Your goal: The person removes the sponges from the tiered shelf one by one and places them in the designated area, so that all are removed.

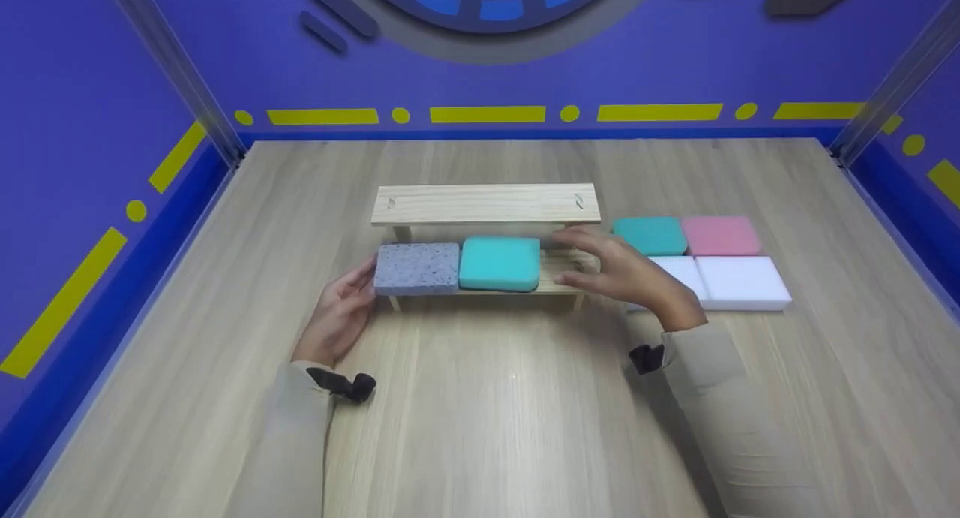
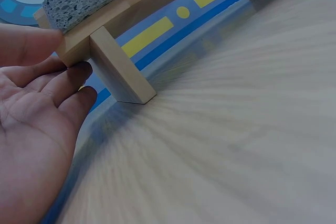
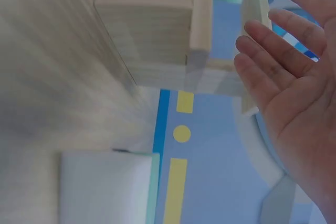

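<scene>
On the lower step (image 1: 550,262) of the two-tier wooden rack (image 1: 484,204), a pitted grey pumice-like block (image 1: 417,269) at the left end and a smooth, round-cornered turquoise sponge (image 1: 499,263) sit side by side, bare board showing rightward, between your left hand (image 1: 340,311), fingers loosely extended at the rack's left end, and your right hand (image 1: 628,274), fingers parted near its right end.

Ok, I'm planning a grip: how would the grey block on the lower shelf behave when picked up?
The grey block is probably stiff: its edges look straight. Its pitted, porous-looking surface suggests low weight for its size and little slipperiness. Lying flat on the lower shelf, it seems unlikely to roll.
</scene>
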### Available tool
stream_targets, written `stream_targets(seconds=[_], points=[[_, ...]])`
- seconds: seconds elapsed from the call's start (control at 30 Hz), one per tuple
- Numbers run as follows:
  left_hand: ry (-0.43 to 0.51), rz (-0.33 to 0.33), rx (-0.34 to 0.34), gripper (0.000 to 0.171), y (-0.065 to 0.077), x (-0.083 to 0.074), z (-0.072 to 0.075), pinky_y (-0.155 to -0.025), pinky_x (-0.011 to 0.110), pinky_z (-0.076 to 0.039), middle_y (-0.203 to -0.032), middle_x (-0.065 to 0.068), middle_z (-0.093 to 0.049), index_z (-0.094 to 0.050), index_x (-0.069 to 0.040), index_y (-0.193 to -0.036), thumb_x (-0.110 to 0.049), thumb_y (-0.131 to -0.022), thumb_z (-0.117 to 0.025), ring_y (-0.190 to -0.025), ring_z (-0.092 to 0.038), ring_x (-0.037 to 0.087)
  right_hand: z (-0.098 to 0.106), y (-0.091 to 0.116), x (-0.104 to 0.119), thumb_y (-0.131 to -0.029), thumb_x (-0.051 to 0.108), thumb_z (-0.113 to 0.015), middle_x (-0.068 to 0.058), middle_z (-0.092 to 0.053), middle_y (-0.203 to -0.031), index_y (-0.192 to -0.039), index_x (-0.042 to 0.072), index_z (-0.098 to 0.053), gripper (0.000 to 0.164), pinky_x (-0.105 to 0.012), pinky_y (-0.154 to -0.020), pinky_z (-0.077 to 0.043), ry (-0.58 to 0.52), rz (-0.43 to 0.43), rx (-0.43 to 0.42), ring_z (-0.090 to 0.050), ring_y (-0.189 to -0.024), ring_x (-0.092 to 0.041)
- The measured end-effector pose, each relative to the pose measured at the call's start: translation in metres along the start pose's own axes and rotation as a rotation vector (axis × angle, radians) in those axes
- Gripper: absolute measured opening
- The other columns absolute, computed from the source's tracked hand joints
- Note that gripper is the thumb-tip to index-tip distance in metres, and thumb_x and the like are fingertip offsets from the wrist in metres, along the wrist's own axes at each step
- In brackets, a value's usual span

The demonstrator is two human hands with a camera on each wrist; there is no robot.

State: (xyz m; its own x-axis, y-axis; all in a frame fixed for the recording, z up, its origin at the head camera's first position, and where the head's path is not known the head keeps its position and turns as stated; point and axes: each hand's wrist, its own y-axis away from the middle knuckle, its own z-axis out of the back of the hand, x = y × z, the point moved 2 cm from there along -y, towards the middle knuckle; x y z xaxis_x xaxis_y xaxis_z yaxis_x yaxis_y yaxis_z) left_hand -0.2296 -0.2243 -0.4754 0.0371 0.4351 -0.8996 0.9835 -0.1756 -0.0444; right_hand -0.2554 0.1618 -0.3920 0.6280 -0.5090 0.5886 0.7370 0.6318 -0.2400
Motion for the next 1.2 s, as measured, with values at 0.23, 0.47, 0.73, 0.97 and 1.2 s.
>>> stream_targets(seconds=[0.23, 0.47, 0.73, 0.97, 1.2], points=[[0.007, 0.006, -0.006, 0.064, -0.001, 0.0, 0.0, -0.106, 0.017, -0.042, -0.157, 0.029, -0.013, -0.013, 0.014, -0.147, 0.018, -0.087, -0.036, -0.119, -0.053, 0.003, -0.009, -0.005, 0.003, -0.087, 0.028, -0.071, -0.007, -0.05, -0.144, -0.141, 0.011, -0.048, 0.062, -0.048, -0.113, -0.037, -0.023, -0.069, 0.032, -0.042, -0.135, -0.027], [0.012, 0.01, -0.01, 0.064, 0.0, 0.001, 0.0, -0.107, 0.017, -0.041, -0.158, 0.026, -0.014, -0.013, 0.013, -0.147, 0.018, -0.088, -0.036, -0.121, -0.05, 0.004, -0.018, -0.011, 0.008, -0.086, 0.034, -0.07, -0.008, -0.039, -0.151, -0.146, 0.014, -0.042, 0.07, -0.05, -0.113, -0.036, -0.059, -0.098, 0.074, -0.035, -0.14, -0.027], [0.016, 0.005, -0.013, 0.063, 0.0, 0.002, 0.0, -0.108, 0.019, -0.04, -0.157, 0.026, -0.014, -0.014, 0.014, -0.147, 0.018, -0.089, -0.036, -0.124, -0.048, 0.006, -0.028, -0.017, 0.011, -0.086, 0.034, -0.071, -0.013, -0.034, -0.153, -0.148, 0.013, -0.038, 0.074, -0.052, -0.115, -0.033, -0.018, -0.084, 0.082, -0.032, -0.141, -0.031], [0.032, 0.007, -0.019, 0.062, 0.0, 0.002, 0.0, -0.108, 0.019, -0.041, -0.157, 0.026, -0.016, -0.015, 0.013, -0.147, 0.017, -0.089, -0.037, -0.121, -0.052, 0.004, -0.032, -0.018, 0.013, -0.084, 0.041, -0.07, -0.011, -0.035, -0.153, -0.148, 0.017, -0.039, 0.075, -0.051, -0.114, -0.035, 0.028, -0.113, 0.073, -0.036, -0.139, -0.031], [0.033, 0.014, -0.016, 0.062, 0.0, 0.001, 0.0, -0.108, 0.019, -0.041, -0.157, 0.025, -0.015, -0.015, 0.013, -0.147, 0.017, -0.089, -0.038, -0.121, -0.053, 0.004, -0.034, -0.019, 0.014, -0.086, 0.041, -0.069, -0.011, -0.038, -0.151, -0.145, 0.019, -0.044, 0.068, -0.053, -0.111, -0.037, 0.076, -0.12, 0.065, -0.039, -0.137, -0.033]])
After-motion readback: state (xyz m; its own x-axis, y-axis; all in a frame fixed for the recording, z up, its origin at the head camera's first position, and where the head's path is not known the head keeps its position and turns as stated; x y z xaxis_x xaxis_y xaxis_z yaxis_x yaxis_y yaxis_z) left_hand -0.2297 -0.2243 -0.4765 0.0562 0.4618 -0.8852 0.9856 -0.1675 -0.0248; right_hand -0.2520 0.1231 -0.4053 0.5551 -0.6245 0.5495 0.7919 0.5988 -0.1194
